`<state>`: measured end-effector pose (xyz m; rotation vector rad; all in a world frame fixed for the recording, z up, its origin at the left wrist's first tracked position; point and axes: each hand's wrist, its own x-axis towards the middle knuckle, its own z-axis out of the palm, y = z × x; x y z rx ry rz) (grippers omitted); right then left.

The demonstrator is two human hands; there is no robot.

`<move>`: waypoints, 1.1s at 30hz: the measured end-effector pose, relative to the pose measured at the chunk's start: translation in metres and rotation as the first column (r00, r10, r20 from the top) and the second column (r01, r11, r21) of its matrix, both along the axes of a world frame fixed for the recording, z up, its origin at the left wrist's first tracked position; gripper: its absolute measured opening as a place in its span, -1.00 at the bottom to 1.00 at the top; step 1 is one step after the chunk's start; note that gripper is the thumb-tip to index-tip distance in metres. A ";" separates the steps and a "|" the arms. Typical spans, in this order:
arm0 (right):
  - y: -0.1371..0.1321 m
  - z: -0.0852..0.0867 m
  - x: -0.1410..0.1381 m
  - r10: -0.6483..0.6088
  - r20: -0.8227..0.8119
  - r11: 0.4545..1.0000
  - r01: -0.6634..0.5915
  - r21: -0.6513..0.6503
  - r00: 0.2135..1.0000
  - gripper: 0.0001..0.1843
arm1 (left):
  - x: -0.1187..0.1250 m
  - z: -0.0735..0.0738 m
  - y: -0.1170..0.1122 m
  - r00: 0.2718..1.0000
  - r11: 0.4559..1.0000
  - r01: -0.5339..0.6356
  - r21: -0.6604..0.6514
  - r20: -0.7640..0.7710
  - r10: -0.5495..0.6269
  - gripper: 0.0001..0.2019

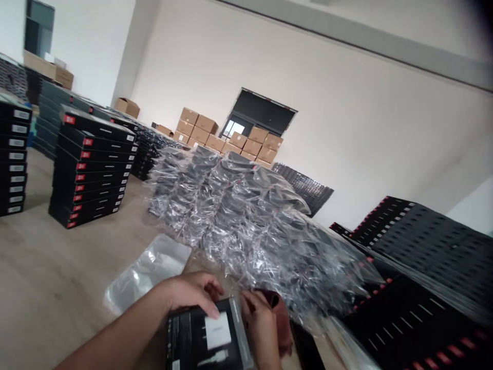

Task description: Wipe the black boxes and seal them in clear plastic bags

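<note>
A black printed box point(188, 334), with a picture of a white adapter and cable on its face, lies low in the middle. My left hand point(194, 294) grips its far edge, thumb pressed on the face and the other fingers curled behind. Along the box's right side runs a strip that looks like clear plastic. There my right hand point(259, 321) has its fingers pinched together; what is between them is too blurred to make out. Just beyond that hand sits a crumpled dark red cloth point(284, 324). Flat clear plastic bags point(150, 270) lie to the left of my hands.
Plastic-wrapped boxes point(246, 221) are piled high directly ahead. Stacks of black boxes point(96, 169) stand at left, and more black boxes point(408, 313) fill the right. Brown cartons point(215, 141) rise behind, near a window point(258, 115). A dark flat object point(306, 347) lies near the red cloth.
</note>
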<state>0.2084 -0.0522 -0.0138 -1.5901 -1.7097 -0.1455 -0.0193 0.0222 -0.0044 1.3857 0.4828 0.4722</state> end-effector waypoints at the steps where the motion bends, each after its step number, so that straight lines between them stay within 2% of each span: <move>1: 0.002 -0.004 -0.004 0.011 -0.060 0.999 -0.014 -0.044 0.998 -0.68 | 0.004 -0.003 -0.001 0.998 0.999 -0.012 0.043 -0.058 0.014 -0.40; 3: 0.002 -0.007 -0.011 0.018 -0.188 0.995 -0.036 -0.094 0.982 -0.75 | 0.010 -0.009 -0.003 0.986 0.991 -0.042 0.124 -0.153 0.061 -0.41; 5: 0.001 -0.007 -0.016 0.012 -0.278 0.996 -0.038 -0.087 0.960 -0.78 | 0.014 -0.014 -0.003 0.973 0.980 -0.083 0.182 -0.200 0.119 -0.41; 9: 0.001 -0.005 -0.017 -0.006 -0.325 1.000 0.004 -0.008 0.946 -0.80 | 0.018 -0.016 -0.005 0.959 0.957 -0.169 0.236 -0.187 0.215 -0.40; 12: 0.000 -0.003 -0.014 -0.089 -0.331 0.993 0.110 0.046 0.939 -0.82 | 0.017 -0.008 -0.011 0.941 0.916 -0.240 0.320 -0.154 0.300 -0.46; 16: -0.003 0.000 -0.015 -0.178 -0.316 0.980 0.195 0.024 0.932 -0.80 | 0.015 0.010 -0.026 0.900 0.824 -0.285 0.490 -0.157 0.406 -0.55; 19: -0.005 0.004 -0.022 -0.176 -0.298 0.982 0.188 0.010 0.938 -0.77 | 0.014 0.019 -0.034 0.898 0.811 -0.295 0.505 -0.143 0.416 -0.57; 22: -0.006 0.007 -0.026 -0.186 -0.300 0.980 0.198 0.012 0.936 -0.76 | 0.014 0.022 -0.037 0.903 0.815 -0.287 0.504 -0.142 0.406 -0.59; 28: -0.004 0.007 -0.019 -0.194 -0.362 0.978 0.207 -0.002 0.912 -0.71 | 0.012 0.020 -0.041 0.941 0.867 -0.103 0.487 -0.236 0.244 -0.49; 30: -0.005 0.007 -0.020 -0.195 -0.342 0.978 0.211 0.010 0.919 -0.73 | 0.013 0.019 -0.041 0.939 0.864 -0.121 0.489 -0.225 0.259 -0.49; 33: -0.007 0.009 -0.025 -0.184 -0.261 0.980 0.199 0.032 0.948 -0.74 | 0.013 0.020 -0.037 0.913 0.841 -0.237 0.487 -0.184 0.364 -0.53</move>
